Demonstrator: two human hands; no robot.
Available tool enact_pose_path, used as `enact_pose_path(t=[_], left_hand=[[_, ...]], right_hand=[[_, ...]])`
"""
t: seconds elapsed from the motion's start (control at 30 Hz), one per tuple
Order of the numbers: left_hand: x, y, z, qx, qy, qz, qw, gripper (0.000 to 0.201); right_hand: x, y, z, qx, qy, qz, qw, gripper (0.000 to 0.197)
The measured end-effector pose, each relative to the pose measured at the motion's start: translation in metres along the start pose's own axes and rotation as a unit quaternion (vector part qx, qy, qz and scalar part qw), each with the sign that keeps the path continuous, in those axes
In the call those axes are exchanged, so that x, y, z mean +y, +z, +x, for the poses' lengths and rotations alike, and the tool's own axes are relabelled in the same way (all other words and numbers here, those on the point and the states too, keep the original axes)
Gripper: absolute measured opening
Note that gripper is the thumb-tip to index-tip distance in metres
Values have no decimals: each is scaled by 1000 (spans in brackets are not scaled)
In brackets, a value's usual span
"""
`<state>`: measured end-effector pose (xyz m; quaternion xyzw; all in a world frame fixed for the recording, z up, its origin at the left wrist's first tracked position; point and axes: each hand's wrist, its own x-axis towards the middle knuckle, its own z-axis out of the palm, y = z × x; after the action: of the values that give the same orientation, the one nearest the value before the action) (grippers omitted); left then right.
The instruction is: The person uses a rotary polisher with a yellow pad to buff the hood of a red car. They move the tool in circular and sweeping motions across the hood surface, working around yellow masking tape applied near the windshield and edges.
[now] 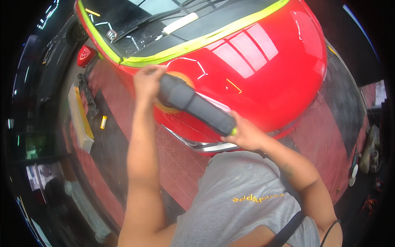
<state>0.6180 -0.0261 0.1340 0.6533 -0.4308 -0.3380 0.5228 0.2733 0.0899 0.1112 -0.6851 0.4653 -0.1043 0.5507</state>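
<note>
A black polisher (197,105) lies slantwise over the red hood (263,94) of a car, its yellow-orange pad (184,79) against the paint near the front left corner. My left hand (148,80) is closed at the polisher's head end; the fingers are partly hidden and slightly blurred. Around the rear end of the body wraps my right hand (245,133), beside a small yellow-green bit. Yellow-green masking tape (205,40) runs along the base of the windshield and down its left side.
On the windshield rests a pale cylindrical bottle (180,23). Left of the car, a long yellow-and-white box (80,119), a small yellow bottle (103,122) and a dark crumpled item (87,96) lie on the floor. A red mirror (85,56) juts out at the car's left.
</note>
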Motion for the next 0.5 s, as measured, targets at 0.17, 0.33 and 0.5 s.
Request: enact_pose_path(t=[0.17,0.33,0.5], left_hand=[[22,-33,48,-18,-10,-19,1000,9],[15,27,27,-60,16,-29,998,10],[29,130,15,-137,88,-17,986,15]], right_hand=[[-38,17,36,25,6,-15,1000,94],[-1,12,-1,77,28,17,996,85],[31,-14,-43,187,72,53,978,74]])
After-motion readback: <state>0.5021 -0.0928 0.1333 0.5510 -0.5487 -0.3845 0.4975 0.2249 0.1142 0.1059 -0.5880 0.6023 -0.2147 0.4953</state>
